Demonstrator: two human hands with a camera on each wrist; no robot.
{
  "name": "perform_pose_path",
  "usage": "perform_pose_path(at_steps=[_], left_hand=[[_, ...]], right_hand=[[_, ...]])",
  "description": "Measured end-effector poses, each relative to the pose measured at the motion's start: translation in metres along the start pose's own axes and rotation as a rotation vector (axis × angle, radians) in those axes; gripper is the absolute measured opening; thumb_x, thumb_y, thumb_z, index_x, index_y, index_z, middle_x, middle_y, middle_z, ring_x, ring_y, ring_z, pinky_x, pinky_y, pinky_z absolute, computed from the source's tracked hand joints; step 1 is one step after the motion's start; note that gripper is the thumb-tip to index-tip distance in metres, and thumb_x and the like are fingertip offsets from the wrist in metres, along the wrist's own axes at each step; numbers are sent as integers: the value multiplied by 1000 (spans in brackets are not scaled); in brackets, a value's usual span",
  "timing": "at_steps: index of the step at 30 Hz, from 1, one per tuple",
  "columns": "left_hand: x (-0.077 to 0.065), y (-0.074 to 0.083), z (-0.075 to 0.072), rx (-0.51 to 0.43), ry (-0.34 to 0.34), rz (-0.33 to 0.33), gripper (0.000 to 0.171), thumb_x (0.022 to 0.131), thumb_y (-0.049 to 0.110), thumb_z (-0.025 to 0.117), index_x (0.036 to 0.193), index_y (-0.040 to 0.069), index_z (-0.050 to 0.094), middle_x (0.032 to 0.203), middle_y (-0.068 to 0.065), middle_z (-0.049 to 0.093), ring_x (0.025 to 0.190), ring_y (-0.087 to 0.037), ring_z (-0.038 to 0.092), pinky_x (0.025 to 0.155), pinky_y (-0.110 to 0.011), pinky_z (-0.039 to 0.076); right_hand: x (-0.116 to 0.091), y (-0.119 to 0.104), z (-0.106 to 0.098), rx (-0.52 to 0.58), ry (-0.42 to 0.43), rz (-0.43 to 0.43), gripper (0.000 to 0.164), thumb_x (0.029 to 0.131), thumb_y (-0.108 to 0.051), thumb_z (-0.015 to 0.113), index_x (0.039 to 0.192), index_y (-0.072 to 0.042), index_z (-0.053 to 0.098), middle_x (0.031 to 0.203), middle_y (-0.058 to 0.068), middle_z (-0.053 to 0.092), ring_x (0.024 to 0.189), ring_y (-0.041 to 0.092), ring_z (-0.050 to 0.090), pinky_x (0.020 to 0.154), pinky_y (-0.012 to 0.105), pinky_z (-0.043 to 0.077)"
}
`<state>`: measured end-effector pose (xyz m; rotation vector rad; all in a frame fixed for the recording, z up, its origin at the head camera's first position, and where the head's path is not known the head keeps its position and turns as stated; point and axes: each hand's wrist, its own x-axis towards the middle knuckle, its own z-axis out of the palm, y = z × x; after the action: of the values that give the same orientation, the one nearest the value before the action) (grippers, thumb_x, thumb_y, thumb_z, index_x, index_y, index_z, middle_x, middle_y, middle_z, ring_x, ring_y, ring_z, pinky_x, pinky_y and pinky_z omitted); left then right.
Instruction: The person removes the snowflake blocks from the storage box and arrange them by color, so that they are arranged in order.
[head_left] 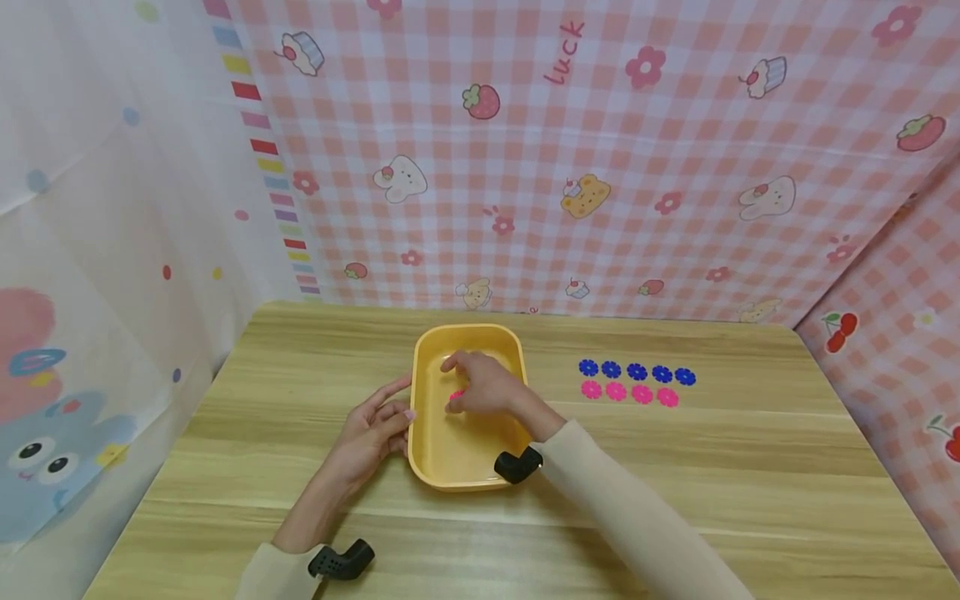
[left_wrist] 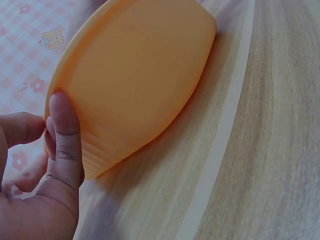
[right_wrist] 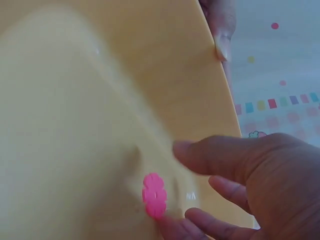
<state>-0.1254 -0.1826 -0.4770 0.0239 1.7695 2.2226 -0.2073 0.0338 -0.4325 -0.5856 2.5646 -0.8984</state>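
Note:
A yellow plastic box (head_left: 468,483) with rounded corners stands on the table. Its side rim is held by my left hand (head_left: 367,437), thumb over the edge and fingers against the outer wall (left_wrist: 135,75). My right hand (head_left: 487,385) reaches inside the box, fingers spread apart. One pink flower-shaped disc (right_wrist: 154,195) lies in there by the right fingertips. A fingertip (right_wrist: 177,229) is at the disc's edge, while the thumb (right_wrist: 215,155) stays apart from it. In the head view the right hand partly covers the disc (head_left: 456,397).
Right of the box, several blue flower discs (head_left: 637,372) lie in a row on the wooden table (head_left: 675,483). A row of several pink flower discs (head_left: 641,394) runs just in front of them. A checked cloth (head_left: 525,150) hangs behind the table.

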Motion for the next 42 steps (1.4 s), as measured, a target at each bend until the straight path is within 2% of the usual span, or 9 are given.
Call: perform_pose_path(at_steps=[3, 7, 11, 14, 27, 35, 42], left_hand=[[0, -1, 0, 5, 5, -6, 61, 102, 8, 61, 158, 13, 37, 104, -6, 63, 74, -13, 64, 62, -25, 60], [1, -1, 0, 10, 9, -11, 60, 102, 8, 61, 158, 13, 38, 102, -5, 62, 73, -13, 64, 61, -25, 60], [1, 0, 1, 2, 23, -15, 59, 102, 6, 61, 157, 13, 39, 102, -6, 62, 72, -13, 63, 60, -25, 59], [1, 0, 1, 2, 26, -17, 59, 102, 5, 60, 157, 13, 39, 102, -7, 62, 72, -13, 63, 60, -25, 59], [2, -2, 0, 16, 15, 2, 61, 102, 6, 61, 158, 11, 37, 102, -4, 63, 73, -11, 64, 60, -23, 58], [1, -2, 0, 5, 26, -7, 59, 102, 5, 61, 156, 14, 40, 104, -6, 64, 73, -12, 64, 60, -23, 58], [1, -1, 1, 12, 20, -3, 60, 102, 6, 61, 157, 14, 39, 105, -6, 63, 74, -12, 64, 61, -24, 59]], right_hand=[[0, 3, 2, 53, -12, 13, 57, 77, -8, 87, 129, -11, 64, 125, 15, 65, 113, 27, 58, 104, 42, 50], [1, 7, 3, 91, -42, 20, 53, 73, -2, 88, 122, -10, 67, 116, 12, 66, 101, 22, 58, 96, 35, 53], [2, 9, 4, 108, -82, 5, 48, 73, 0, 88, 116, -8, 69, 109, 11, 67, 91, 17, 58, 86, 28, 53], [3, 10, 5, 93, -98, -6, 45, 73, -2, 89, 114, -7, 70, 104, 9, 67, 89, 15, 57, 83, 25, 51], [4, 7, 10, -5, -77, 11, 21, 80, -6, 84, 96, -11, 73, 87, -1, 64, 83, 13, 55, 77, 23, 49], [3, 9, 8, 37, -66, -24, 20, 78, -4, 85, 92, -10, 72, 76, -1, 63, 70, 11, 55, 62, 20, 46], [-1, 11, -1, 44, -47, -33, 8, 85, -6, 77, 89, -10, 72, 72, -1, 65, 63, 10, 54, 57, 19, 43]])
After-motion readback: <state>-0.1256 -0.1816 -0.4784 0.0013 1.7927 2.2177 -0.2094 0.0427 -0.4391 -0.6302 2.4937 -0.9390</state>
